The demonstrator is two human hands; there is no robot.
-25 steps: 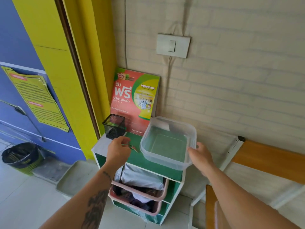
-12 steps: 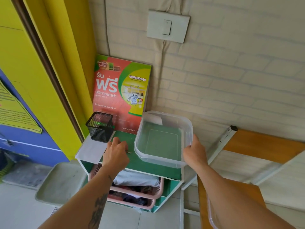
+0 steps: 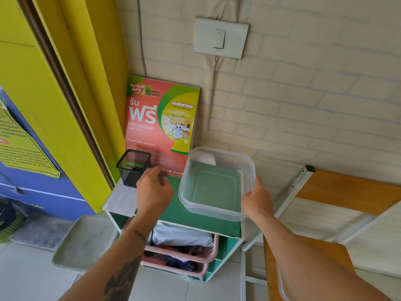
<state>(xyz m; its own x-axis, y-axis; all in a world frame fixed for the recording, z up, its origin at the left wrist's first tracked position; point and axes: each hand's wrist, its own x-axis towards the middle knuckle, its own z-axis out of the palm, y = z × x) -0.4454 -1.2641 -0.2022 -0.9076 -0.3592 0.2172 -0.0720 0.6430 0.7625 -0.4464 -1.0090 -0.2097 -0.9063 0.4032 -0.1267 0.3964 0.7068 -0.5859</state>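
Loading the box, I'd guess: just right of the mesh cup (image 3: 134,167), left grip (image 3: 155,190) pinches a small item (image 3: 162,175), too blurred to name. Carry it over box (image 3: 213,187) centre and release low. Right grip (image 3: 257,200) clasps the box's right rim, on or just above the shelf (image 3: 175,207); brace it there.

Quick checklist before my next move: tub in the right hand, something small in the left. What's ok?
1. Right hand grips the tub by its right rim: ok.
2. Tub empty: the green shelf top shows through its floor; a white patch at the far corner is unclear: cannot tell.
3. Tub resting on the shelf top or lifted off it: cannot tell.
4. Left hand pinches a small item; too blurred to identify: cannot tell.
5. Mesh cup upright on the shelf top, mouth open, just beyond the left hand: ok.
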